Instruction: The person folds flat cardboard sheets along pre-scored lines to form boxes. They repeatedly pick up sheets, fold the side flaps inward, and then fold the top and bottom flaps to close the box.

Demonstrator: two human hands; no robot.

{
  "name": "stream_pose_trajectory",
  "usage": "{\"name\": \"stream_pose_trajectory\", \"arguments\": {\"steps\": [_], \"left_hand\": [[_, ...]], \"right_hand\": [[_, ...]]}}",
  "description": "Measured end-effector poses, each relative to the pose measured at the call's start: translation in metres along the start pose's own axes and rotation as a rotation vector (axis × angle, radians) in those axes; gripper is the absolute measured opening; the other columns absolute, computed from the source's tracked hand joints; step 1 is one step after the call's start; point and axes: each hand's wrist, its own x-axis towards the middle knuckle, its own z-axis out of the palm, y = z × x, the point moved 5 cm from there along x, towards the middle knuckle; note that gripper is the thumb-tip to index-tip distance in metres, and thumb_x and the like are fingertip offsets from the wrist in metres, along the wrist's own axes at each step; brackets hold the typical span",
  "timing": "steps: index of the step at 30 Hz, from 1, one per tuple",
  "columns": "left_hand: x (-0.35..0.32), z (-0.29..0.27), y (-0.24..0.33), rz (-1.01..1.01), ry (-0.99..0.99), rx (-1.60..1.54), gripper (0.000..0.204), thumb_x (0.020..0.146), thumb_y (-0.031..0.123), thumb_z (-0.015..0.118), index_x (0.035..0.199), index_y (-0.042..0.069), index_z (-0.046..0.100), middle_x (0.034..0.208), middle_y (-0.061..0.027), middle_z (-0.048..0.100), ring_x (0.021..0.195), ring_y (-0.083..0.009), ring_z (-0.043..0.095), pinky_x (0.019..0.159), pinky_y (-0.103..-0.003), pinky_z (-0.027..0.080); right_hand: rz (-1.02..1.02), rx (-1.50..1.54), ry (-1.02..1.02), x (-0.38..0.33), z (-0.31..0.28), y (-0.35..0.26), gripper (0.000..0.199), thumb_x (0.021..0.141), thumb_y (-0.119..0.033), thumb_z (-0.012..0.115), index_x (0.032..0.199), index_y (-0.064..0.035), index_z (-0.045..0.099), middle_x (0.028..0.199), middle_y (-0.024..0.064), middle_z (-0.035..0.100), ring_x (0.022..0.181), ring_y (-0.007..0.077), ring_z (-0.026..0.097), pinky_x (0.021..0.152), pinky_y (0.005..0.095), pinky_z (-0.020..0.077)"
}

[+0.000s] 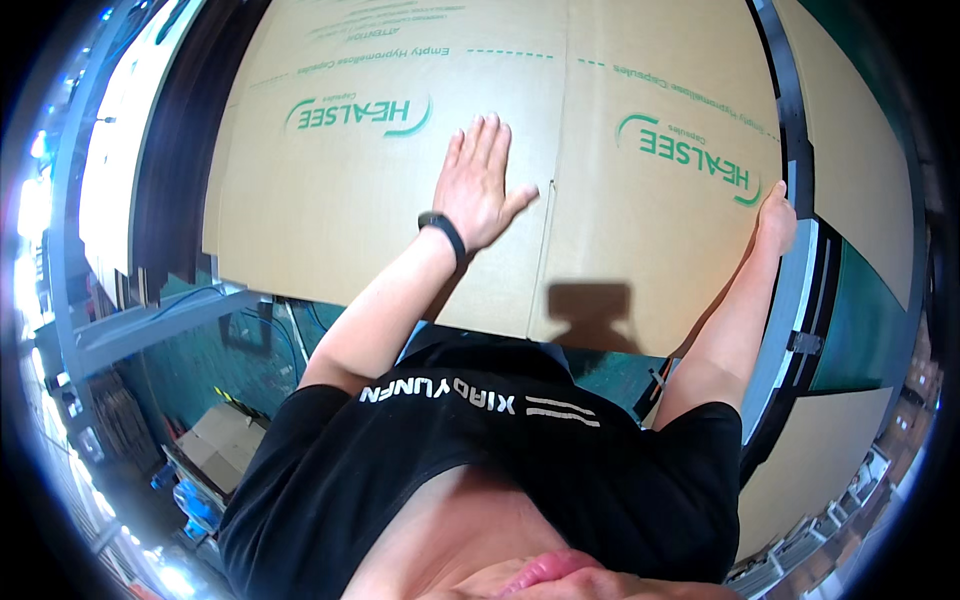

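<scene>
A large flat cardboard sheet with green print and a crease down its middle lies in front of me, with a short slot along the crease. My left hand, a black band on its wrist, rests flat on the sheet just left of the crease, fingers stretched out and thumb spread. At the sheet's right edge, my right hand grips the cardboard, thumb on top and the other fingers mostly hidden. Shadows of my arms and of a boxy shape fall on the sheet.
A dark upright panel stack stands along the left. A grey metal rail runs along the right edge, with more cardboard beyond it. Flat cardboard lies low at the left, near a blue object. The floor is green.
</scene>
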Motion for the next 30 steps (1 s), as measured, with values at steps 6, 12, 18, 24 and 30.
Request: {"name": "stream_pose_trajectory", "arguments": {"steps": [6,12,18,24,30], "left_hand": [[-0.100,-0.003,0.046,0.152,-0.159,-0.006,0.096,0.081,0.066,0.053,0.145,-0.002,0.032,0.151,-0.0254,0.028,0.144,-0.0372,0.021,0.117,-0.051,0.012],[-0.151,-0.005,0.076,0.323,-0.125,-0.164,0.079,0.078,0.049,0.066,0.138,0.002,0.045,0.145,-0.0165,0.042,0.138,-0.0333,0.035,0.114,-0.051,0.024],[-0.144,-0.013,0.083,0.349,-0.036,-0.177,0.067,0.079,0.044,0.066,0.129,0.001,0.053,0.141,-0.0139,0.047,0.131,-0.0334,0.043,0.109,-0.052,0.032],[-0.135,-0.010,0.086,0.412,-0.089,-0.138,0.068,0.072,0.037,0.072,0.127,0.001,0.055,0.140,-0.0124,0.049,0.131,-0.0309,0.042,0.109,-0.049,0.033],[-0.124,-0.026,0.095,0.405,-0.146,-0.094,0.064,0.065,0.033,0.077,0.119,0.003,0.059,0.133,-0.0099,0.054,0.124,-0.0288,0.047,0.103,-0.045,0.038]], "right_hand": [[-0.005,0.042,-0.036,-0.013,-0.008,-0.001,0.065,0.093,-0.062,0.033,0.108,-0.0104,0.071,0.112,0.0150,0.067,0.105,0.0344,0.063,0.086,0.0474,0.0499],[-0.088,0.064,-0.010,-0.016,-0.010,0.003,0.064,0.092,-0.060,0.036,0.107,-0.0078,0.070,0.110,0.0166,0.068,0.104,0.0362,0.063,0.084,0.0486,0.0498],[-0.169,0.122,0.021,-0.013,-0.007,-0.004,0.065,0.090,-0.060,0.037,0.106,-0.0054,0.068,0.108,0.0199,0.067,0.101,0.0387,0.063,0.083,0.0510,0.0489],[-0.223,0.051,0.033,-0.001,0.002,-0.002,0.068,0.088,-0.059,0.045,0.129,-0.0057,0.054,0.131,0.0209,0.054,0.119,0.0387,0.052,0.095,0.0534,0.0418],[-0.789,-0.058,0.439,-0.121,-0.015,-0.061,0.065,0.092,-0.049,0.052,0.142,-0.0081,0.042,0.149,0.0161,0.035,0.140,0.0345,0.028,0.112,0.0548,0.0229]]}}
